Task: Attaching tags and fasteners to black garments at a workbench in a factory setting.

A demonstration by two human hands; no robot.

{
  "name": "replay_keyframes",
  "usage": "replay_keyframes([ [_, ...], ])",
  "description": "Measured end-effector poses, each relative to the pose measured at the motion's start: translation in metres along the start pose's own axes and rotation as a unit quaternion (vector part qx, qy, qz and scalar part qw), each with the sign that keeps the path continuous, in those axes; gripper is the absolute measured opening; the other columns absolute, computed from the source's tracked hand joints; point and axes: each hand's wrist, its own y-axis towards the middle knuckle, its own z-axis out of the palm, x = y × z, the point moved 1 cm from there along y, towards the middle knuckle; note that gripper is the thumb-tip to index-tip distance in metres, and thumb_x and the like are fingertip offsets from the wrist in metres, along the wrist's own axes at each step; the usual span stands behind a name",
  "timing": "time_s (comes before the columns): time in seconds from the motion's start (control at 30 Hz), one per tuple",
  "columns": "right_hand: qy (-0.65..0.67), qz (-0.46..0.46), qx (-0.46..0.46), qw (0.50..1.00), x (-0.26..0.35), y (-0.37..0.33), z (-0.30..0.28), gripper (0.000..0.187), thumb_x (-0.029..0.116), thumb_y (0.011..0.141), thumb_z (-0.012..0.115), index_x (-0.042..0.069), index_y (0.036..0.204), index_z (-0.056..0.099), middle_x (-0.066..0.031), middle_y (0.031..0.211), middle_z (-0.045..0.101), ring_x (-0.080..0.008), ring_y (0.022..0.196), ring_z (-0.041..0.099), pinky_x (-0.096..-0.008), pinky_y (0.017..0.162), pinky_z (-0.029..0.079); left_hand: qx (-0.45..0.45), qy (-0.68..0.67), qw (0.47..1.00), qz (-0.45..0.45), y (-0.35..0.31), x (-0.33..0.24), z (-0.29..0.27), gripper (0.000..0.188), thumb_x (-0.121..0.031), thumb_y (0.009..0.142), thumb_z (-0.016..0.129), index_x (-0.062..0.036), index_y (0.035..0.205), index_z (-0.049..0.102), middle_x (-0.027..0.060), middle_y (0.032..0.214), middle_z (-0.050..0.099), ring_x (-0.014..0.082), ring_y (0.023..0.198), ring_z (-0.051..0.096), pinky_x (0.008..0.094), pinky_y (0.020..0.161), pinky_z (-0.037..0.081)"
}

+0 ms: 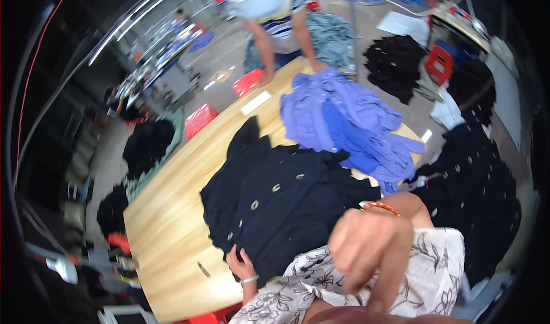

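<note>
A black garment (275,192) with a row of shiny round fittings lies spread across the wooden table (166,232). My left hand (240,265), with a pale bracelet at the wrist, rests on the garment's near left edge, fingers apart. Raised close to the camera is my right hand (369,246), with an orange bangle. It is blurred, its fingers curled in; whatever they may hold is hidden. Small thread snips (203,268) lie on the wood to the left of my left hand.
Purple garments (344,118) are heaped at the table's far right. Another person (281,32) leans on the far end, beside a white slip (256,103). Black clothes (475,192) are piled at the right. Red stools (200,120) stand along the left edge.
</note>
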Motion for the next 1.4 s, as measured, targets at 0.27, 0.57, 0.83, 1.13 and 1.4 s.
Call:
replay_keyframes([
  [0.27,-0.195,-0.123,-0.072,0.971,0.027,-0.029,-0.01,0.02,0.012,0.09,0.067,0.013,0.11,0.066,-0.0103,0.069,0.064,-0.0144,0.039,0.042,-0.029,0.039,0.026,-0.035,0.007,0.999,0.016,-0.013,0.021,0.018,0.024,-0.013,0.093,0.057,0.0032,0.109,0.062,0.022,0.099,0.062,0.04,0.092,0.055,0.0463,0.084,0.043],
  [0.57,-0.493,-0.119,-0.096,0.856,0.086,-0.071,-0.007,0.023,0.024,0.094,0.062,0.006,0.106,0.069,-0.0017,0.065,0.059,-0.016,0.045,0.048,-0.0329,0.043,0.032,-0.05,-0.045,0.998,0.005,-0.007,-0.017,0.04,0.021,-0.017,0.092,0.061,0.0001,0.103,0.068,0.0187,0.097,0.066,0.0351,0.09,0.061,0.0421,0.085,0.048],
  [0.83,-0.706,-0.073,-0.497,0.499,0.211,-0.175,0.018,0.073,0.022,0.099,0.051,-0.003,0.149,0.004,-0.0087,0.067,0.06,-0.0057,0.048,0.048,-0.0181,0.045,0.04,0.053,-0.125,0.979,0.153,0.024,-0.048,0.105,0.021,-0.015,0.093,0.061,0.0007,0.105,0.067,0.0187,0.099,0.066,0.0334,0.092,0.061,0.0405,0.086,0.048],
  [1.13,-0.577,-0.207,-0.769,0.182,0.324,-0.344,0.12,0.033,0.011,0.095,0.049,0.007,0.128,0.05,-0.0068,0.08,0.062,-0.006,0.044,0.043,-0.0184,0.036,0.032,0.103,-0.194,0.956,0.193,0.028,-0.048,0.133,0.021,-0.014,0.093,0.06,0.0012,0.107,0.065,0.0188,0.101,0.066,0.0317,0.094,0.061,0.0389,0.086,0.049],
  [1.4,-0.353,0.116,-0.883,0.288,0.196,-0.367,0.134,0.059,0.012,0.09,0.06,0.007,0.143,0.036,-0.0105,0.075,0.066,-0.0092,0.049,0.054,-0.0249,0.039,0.041,0.13,-0.227,0.938,0.226,0.032,-0.046,0.149,0.021,-0.012,0.094,0.06,0.0018,0.109,0.064,0.0188,0.103,0.065,0.0299,0.096,0.061,0.0372,0.087,0.05],
])
